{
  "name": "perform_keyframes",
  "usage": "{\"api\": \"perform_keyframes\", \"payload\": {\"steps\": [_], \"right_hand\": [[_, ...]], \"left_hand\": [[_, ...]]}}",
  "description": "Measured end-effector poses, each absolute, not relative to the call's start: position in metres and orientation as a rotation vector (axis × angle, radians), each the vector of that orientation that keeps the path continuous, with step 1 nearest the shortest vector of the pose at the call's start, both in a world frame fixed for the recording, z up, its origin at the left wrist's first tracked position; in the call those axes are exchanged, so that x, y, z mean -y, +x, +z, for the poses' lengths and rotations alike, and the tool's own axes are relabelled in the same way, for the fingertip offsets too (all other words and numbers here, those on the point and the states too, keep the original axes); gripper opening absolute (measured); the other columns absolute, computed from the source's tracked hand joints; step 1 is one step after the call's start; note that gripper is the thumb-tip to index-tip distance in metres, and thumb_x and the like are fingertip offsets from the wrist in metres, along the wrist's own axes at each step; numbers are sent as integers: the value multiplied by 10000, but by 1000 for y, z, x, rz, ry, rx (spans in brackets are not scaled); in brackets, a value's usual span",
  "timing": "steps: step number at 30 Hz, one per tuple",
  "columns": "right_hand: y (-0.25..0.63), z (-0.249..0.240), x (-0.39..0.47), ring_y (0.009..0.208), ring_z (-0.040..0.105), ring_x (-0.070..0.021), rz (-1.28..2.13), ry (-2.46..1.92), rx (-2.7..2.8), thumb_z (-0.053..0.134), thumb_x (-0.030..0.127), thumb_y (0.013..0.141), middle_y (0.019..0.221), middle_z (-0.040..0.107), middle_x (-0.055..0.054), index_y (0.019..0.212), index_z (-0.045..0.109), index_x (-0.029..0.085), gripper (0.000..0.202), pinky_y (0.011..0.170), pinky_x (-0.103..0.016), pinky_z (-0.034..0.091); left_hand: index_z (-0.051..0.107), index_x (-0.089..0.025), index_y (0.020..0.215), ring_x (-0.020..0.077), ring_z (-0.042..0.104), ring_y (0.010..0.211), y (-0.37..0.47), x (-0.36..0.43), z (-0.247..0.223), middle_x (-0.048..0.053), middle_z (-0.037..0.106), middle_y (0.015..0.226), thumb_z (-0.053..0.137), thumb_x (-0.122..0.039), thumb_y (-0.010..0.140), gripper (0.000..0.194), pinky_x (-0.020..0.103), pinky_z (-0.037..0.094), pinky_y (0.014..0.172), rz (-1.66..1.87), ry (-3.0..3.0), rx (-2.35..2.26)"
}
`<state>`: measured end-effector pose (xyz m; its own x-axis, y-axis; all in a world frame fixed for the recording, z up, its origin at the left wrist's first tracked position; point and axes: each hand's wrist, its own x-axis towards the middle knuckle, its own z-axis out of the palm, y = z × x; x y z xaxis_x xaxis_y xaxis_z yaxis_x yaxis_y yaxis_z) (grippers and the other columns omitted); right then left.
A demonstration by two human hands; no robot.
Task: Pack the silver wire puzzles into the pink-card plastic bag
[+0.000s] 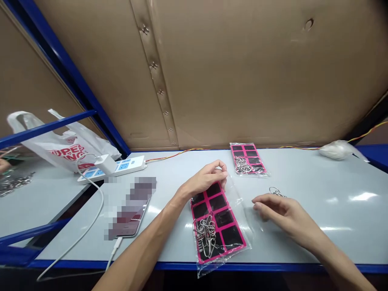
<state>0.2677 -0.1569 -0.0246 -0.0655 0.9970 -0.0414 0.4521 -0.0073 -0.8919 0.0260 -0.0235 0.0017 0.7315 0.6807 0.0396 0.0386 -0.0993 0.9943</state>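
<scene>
A clear plastic bag (pixel 235 198) lies slanted on the grey table in front of me. Inside it are a pink-framed card with black squares (pixel 223 218) and a cluster of bent metal wire pieces (pixel 206 234), which sits at the near end. My left hand (pixel 210 177) is closed on the bag's far end, fingers curled over its edge. To the right of the bag is my right hand (pixel 281 212), thumb and forefinger tips brought together. Whether anything thin is between them I cannot make out. Just behind that hand lies a small wire piece (pixel 276 191), partly hidden.
A second bagged pink card with wire pieces (pixel 248 159) lies at the back. On the left are a phone (pixel 133 210) with a white cable, a power strip (pixel 133 163) and a white carrier bag (pixel 69 147). A white plastic bundle (pixel 336 150) rests at the back right.
</scene>
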Motion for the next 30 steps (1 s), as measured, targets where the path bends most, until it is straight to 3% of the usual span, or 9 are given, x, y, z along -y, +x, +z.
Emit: {"api": "perform_keyframes", "payload": {"steps": [3, 8, 13, 21, 30], "right_hand": [[301, -35, 163, 921, 661, -276, 686, -1726, 1612, 591, 592, 888, 1025, 743, -56, 998, 732, 270, 368, 798, -375, 518], [351, -56, 172, 726, 617, -238, 390, -1989, 1589, 586, 658, 855, 876, 709, -45, 1047, 704, 270, 448, 685, -380, 505], [363, -68, 168, 873, 636, -258, 458, -1931, 1768, 576, 633, 867, 1059, 702, -60, 1062, 684, 273, 423, 793, -403, 517], [348, -56, 166, 629, 577, -216, 600, -1941, 1788, 521, 593, 905, 721, 671, -27, 884, 650, 265, 352, 608, -337, 471], [333, -41, 163, 888, 668, -260, 761, -1725, 1629, 604, 605, 880, 964, 740, -64, 982, 678, 243, 383, 786, -344, 512]], "left_hand": [[522, -229, 934, 161, 609, 651, 26, 24, 2, -23, 630, 690, 587, -376, 921, 161, 303, 457, 683, 599, 1615, -613], [512, -230, 933, 159, 607, 658, 27, 24, 2, -25, 629, 692, 583, -381, 924, 167, 302, 462, 697, 592, 1620, -617], [518, -232, 939, 166, 611, 655, 27, 24, 2, -18, 636, 694, 575, -376, 930, 155, 307, 459, 690, 594, 1635, -633], [515, -222, 944, 170, 616, 672, 25, 24, 4, -7, 641, 712, 571, -368, 935, 156, 310, 455, 689, 595, 1648, -633], [516, -226, 940, 163, 617, 663, 25, 25, 4, -14, 640, 708, 570, -357, 930, 142, 307, 459, 691, 601, 1624, -605]]}}
